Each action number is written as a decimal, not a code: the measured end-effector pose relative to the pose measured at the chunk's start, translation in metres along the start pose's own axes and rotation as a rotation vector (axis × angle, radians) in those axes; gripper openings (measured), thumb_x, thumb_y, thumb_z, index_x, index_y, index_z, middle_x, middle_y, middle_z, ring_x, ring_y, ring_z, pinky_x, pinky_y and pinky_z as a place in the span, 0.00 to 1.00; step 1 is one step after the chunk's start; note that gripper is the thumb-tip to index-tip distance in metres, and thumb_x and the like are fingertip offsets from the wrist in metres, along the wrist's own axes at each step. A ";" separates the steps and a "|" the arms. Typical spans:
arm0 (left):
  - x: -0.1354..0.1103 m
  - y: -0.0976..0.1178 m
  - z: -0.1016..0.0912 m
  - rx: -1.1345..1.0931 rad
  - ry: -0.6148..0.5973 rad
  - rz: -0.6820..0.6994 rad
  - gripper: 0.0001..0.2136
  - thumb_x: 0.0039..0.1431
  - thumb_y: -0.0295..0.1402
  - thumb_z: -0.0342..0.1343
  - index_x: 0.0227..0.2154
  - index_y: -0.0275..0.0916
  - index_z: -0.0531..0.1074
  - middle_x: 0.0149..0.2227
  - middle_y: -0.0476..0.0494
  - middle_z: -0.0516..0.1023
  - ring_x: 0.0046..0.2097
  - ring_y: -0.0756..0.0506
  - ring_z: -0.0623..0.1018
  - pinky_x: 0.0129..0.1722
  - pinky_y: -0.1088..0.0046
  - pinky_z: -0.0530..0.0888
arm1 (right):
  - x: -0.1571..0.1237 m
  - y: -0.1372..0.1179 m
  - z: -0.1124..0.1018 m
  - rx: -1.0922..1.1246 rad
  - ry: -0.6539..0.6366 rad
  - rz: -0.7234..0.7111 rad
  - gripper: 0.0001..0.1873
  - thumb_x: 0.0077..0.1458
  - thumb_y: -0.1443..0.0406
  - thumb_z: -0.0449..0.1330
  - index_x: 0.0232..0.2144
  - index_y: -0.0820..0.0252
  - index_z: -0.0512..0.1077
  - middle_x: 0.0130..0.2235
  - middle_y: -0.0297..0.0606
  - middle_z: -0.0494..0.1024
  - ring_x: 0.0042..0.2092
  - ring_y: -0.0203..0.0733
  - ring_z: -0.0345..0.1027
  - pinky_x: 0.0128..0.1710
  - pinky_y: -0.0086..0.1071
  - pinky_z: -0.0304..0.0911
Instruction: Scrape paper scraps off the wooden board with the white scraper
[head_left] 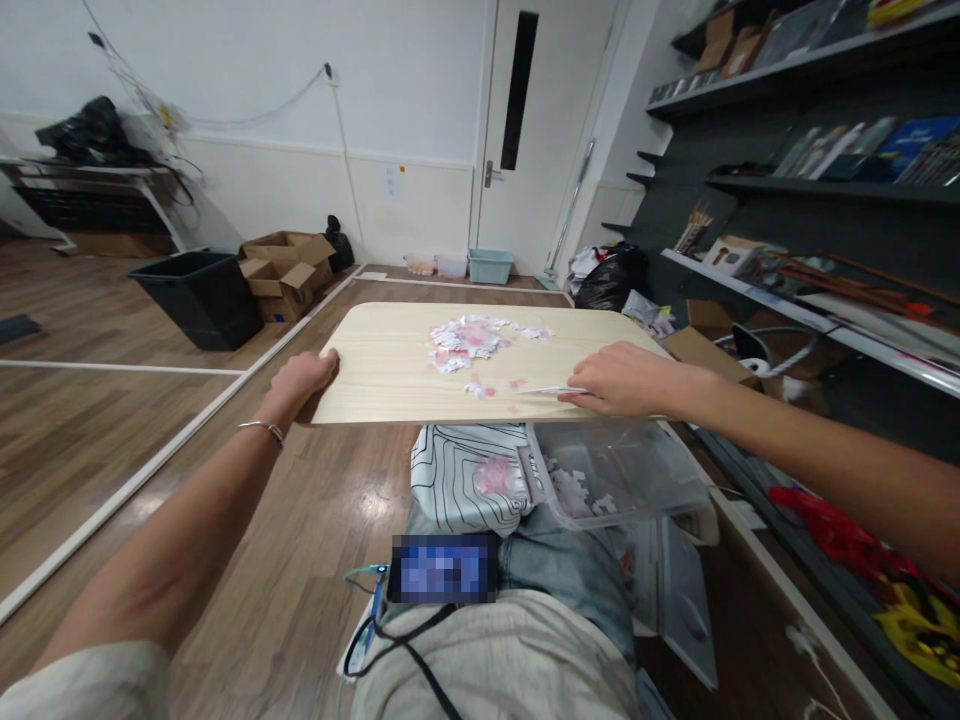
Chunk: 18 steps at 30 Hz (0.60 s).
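Note:
A pale wooden board (382,360) spans the space in front of me, above my lap. My left hand (306,380) is closed on its left edge. On the board lies a loose heap of small white and pink paper-like scraps (466,342), with a few scattered nearer to me. My right hand (616,378) is closed low over the board's right part, holding a thin white flat piece (551,390) that points left; its exact kind I cannot make out. Below the board's front edge, a clear plastic box (630,470) holds more white scraps (574,490).
On my lap are a white cloth with black lines (450,480) carrying a small pink packet (495,475), and a phone (442,568) with a cable. A black bin (199,295) and cardboard boxes (285,270) stand at left. Dark shelves (817,180) line the right side.

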<state>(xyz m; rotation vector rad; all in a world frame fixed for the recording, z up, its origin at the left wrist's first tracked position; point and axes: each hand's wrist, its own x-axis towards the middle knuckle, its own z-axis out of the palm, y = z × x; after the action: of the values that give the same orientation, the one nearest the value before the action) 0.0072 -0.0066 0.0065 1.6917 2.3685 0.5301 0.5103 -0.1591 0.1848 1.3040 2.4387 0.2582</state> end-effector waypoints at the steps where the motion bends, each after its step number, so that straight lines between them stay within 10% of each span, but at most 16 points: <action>1: -0.003 0.003 -0.002 0.028 -0.011 -0.009 0.37 0.73 0.54 0.42 0.61 0.25 0.80 0.57 0.13 0.85 0.60 0.17 0.84 0.56 0.43 0.80 | 0.002 -0.004 -0.002 -0.016 0.000 -0.020 0.20 0.77 0.58 0.59 0.41 0.61 0.89 0.42 0.56 0.91 0.44 0.53 0.86 0.42 0.37 0.64; 11: -0.015 0.016 -0.010 0.116 0.064 0.134 0.29 0.76 0.41 0.43 0.65 0.27 0.76 0.64 0.12 0.81 0.66 0.20 0.80 0.64 0.46 0.75 | 0.003 -0.037 0.006 0.052 -0.061 0.006 0.13 0.72 0.67 0.64 0.43 0.62 0.91 0.42 0.55 0.91 0.44 0.54 0.88 0.44 0.37 0.69; 18: -0.007 0.045 0.015 0.011 0.092 -0.024 0.29 0.71 0.35 0.45 0.66 0.21 0.73 0.64 0.05 0.77 0.66 0.15 0.78 0.64 0.31 0.71 | -0.005 -0.064 0.001 0.065 -0.074 -0.065 0.15 0.75 0.65 0.62 0.47 0.60 0.91 0.43 0.55 0.92 0.45 0.55 0.88 0.44 0.37 0.68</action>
<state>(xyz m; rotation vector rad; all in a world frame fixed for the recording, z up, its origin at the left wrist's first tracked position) 0.0538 0.0027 0.0094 1.6764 2.4558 0.6052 0.4643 -0.1983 0.1642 1.2361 2.4404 0.1127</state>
